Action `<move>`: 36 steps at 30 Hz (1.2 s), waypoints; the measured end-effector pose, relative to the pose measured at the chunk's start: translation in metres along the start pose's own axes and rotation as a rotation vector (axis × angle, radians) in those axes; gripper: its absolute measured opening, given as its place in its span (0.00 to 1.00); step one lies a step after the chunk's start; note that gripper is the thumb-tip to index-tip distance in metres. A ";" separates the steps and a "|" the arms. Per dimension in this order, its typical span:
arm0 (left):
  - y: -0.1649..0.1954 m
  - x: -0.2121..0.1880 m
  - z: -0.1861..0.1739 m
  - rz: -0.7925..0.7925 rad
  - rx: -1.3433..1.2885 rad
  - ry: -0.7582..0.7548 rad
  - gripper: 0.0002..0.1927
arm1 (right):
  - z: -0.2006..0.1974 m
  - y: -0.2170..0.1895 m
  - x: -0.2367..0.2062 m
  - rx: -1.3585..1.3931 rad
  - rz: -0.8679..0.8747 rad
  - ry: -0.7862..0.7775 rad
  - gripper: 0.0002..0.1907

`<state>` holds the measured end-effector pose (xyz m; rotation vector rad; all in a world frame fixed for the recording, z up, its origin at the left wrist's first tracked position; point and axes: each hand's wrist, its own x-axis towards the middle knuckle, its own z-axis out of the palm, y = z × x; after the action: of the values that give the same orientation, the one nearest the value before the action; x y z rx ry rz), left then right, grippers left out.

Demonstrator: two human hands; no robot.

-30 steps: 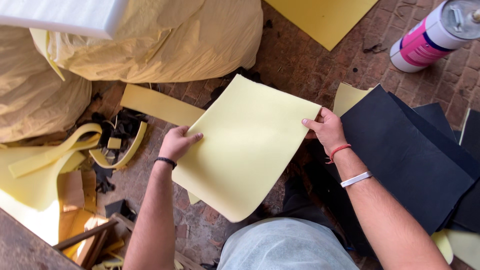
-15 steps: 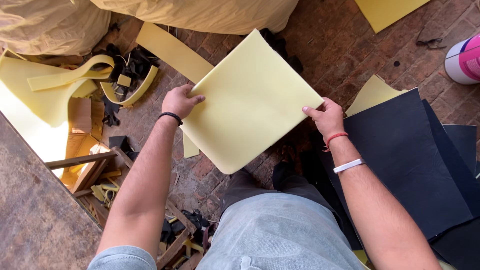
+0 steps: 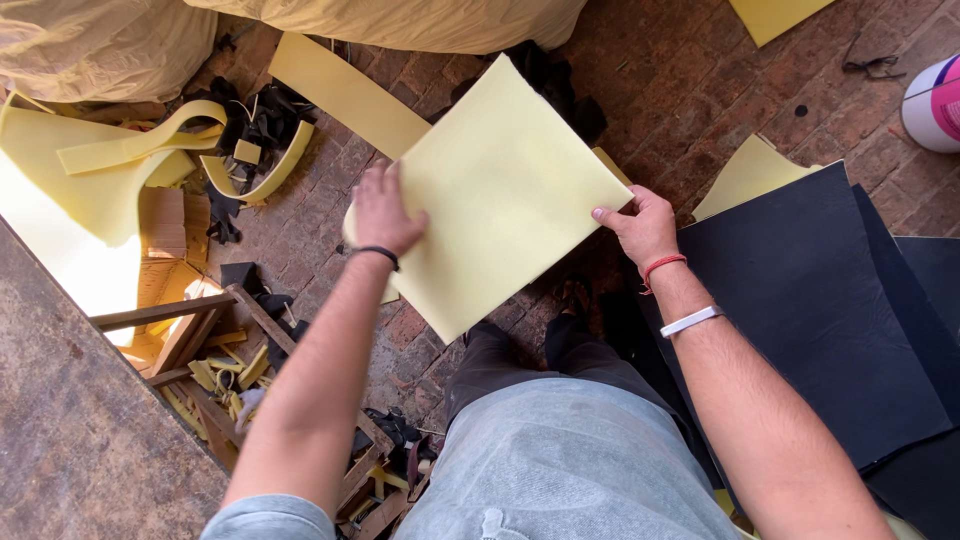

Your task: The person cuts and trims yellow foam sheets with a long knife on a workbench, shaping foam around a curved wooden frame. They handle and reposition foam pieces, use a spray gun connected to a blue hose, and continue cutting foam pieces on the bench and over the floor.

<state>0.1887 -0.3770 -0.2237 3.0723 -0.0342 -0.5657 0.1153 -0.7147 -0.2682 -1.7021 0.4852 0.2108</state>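
Note:
I hold a pale yellow foam sheet [image 3: 500,195] flat in front of me, above a brick floor. My left hand [image 3: 381,210] lies on its left edge, fingers spread over the top. On the right corner of the sheet, my right hand [image 3: 640,226] pinches it between thumb and fingers. That wrist wears a red thread and a white band; the left wrist wears a black band.
Black sheets [image 3: 810,310] are stacked on the floor at right. Yellow foam strips and offcuts [image 3: 150,160] lie at left beside wooden scraps [image 3: 200,340]. Big bagged bundles [image 3: 100,40] fill the top. A white and pink container [image 3: 935,105] stands at the right edge.
The view has tilted down toward my legs. My left hand has shifted from gripping the sheet's edge to lying on top of it; the sheet sits slightly lower and closer.

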 end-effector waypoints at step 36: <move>0.189 -0.047 0.059 0.453 0.058 0.015 0.32 | -0.024 -0.011 0.018 -0.103 -0.012 0.047 0.17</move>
<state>0.1200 -0.5651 -0.2578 2.9665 -0.7332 -0.5176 0.1334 -0.7401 -0.2609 -1.8129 0.5069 0.1900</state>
